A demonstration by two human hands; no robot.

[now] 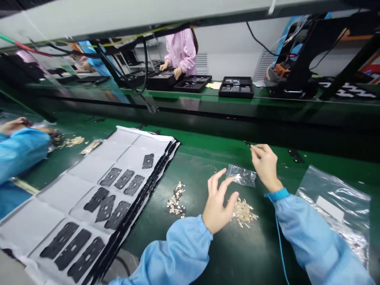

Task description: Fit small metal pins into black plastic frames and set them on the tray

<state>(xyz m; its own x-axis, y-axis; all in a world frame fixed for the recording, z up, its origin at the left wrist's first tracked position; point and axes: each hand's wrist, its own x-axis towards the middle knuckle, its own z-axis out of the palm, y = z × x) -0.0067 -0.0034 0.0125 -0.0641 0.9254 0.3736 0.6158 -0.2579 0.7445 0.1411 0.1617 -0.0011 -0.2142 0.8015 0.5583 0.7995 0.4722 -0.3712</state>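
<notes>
Holding a small, thin, dark piece (247, 143) out over the far side of the green counter (196, 174): right hand (265, 164), fingers pinched on it. Piece is narrow, too small to make out detail. Left hand (220, 200) has its fingers spread, nothing visible in them, beside a loose heap of small beige parts (245, 213).

Containers: large clear plastic zip bag (354, 194) at right, white label, silvery bits in its near end. Small clear plastic bag (242, 175) between the hands, contents unclear. White gridded tray (84, 173) at left, ten flat black plates (95, 199) in it: three rows of three, one plate farther up. Mixed pile of black and beige bits (176, 200) right of tray.
</notes>
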